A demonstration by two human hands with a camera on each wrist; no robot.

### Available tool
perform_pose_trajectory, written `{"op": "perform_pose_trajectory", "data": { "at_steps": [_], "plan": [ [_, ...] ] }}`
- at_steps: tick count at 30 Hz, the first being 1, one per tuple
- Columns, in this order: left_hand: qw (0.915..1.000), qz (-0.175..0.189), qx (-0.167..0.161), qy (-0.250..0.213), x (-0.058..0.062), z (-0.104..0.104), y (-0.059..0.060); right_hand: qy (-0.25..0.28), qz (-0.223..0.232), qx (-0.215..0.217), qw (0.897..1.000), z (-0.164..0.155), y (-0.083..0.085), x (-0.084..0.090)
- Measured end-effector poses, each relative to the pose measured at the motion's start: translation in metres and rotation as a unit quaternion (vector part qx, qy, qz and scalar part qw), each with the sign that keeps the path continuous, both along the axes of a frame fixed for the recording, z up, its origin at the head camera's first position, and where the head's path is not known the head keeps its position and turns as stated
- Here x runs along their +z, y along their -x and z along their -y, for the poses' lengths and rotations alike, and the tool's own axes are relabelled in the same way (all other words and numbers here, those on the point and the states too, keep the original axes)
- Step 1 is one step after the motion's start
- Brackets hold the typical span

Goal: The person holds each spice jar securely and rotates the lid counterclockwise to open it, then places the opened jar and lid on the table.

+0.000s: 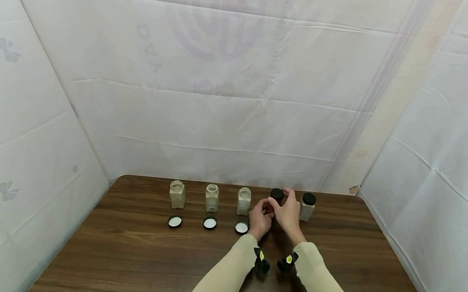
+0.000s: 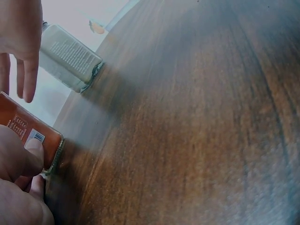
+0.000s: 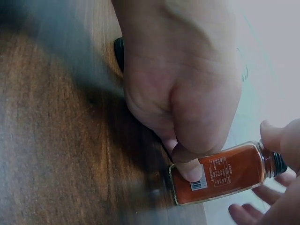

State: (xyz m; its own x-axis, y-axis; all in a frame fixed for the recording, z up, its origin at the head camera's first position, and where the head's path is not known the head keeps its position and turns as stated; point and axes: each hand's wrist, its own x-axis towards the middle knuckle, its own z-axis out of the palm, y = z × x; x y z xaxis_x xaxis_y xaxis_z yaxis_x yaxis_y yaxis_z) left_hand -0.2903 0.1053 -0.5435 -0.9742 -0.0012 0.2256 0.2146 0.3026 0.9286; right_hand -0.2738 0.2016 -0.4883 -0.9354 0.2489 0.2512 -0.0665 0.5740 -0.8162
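— Where was the jar with the red powder?

— The red spice jar [image 3: 224,174] stood upright on the tabletop [image 1: 132,253], fourth in a row along the far edge, between an open pale jar [image 1: 243,201] on its left and a capped pale jar [image 1: 307,206] on its right.

— Which hand had it?

— Both. The left hand [image 1: 259,219] gripped the glass body, its fingers [image 3: 190,169] curled round the labelled side with the thumb tip pressed beside the barcode. The right hand [image 1: 287,212] sat over the top, fingers bent about the black cap [image 1: 277,195].

— Could you see how tightly the right hand held the cap?

— Not fully. From the head camera the fingers wrapped it; from the right wrist only fingertips showed near the neck, so the firmness of the hold could not be judged.

— What else was in the row?

— Two more open pale jars [image 1: 177,194] and [image 1: 212,198] stood further left, each well apart from its neighbour. In front of the three open jars lay three loose lids [image 1: 175,221], [image 1: 210,223], [image 1: 241,228], white insides up, one before each jar.

— And from the left wrist?

— The capped pale jar's printed label [image 2: 70,56] appeared just beyond the red one, with right-hand fingers hanging above it.

— The surroundings?

— White sheeting [image 1: 238,95] hung behind and to both sides.
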Motion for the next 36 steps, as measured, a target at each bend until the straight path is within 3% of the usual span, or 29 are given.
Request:
{"op": "perform_pose_trajectory", "data": {
  "at_steps": [7,16,27,36],
  "plan": [
    [1.0,0.002,-0.002,-0.001,0.0002,-0.0012,-0.0004,0.003,0.006,-0.043,0.999,0.0024,-0.0017,0.0023],
    [0.9998,0.016,0.0,0.01,0.0021,-0.0004,0.0005,-0.018,0.011,0.019,1.0,0.0033,-0.0014,0.0035],
    [0.9997,0.024,0.007,0.01,0.0032,-0.0002,-0.0004,-0.017,0.018,0.023,0.999,0.002,-0.0016,0.0029],
    [1.0,0.006,0.004,0.0,0.0012,-0.001,-0.0019,0.003,0.025,0.008,1.0,0.0018,-0.0026,0.001]
  ]
}}
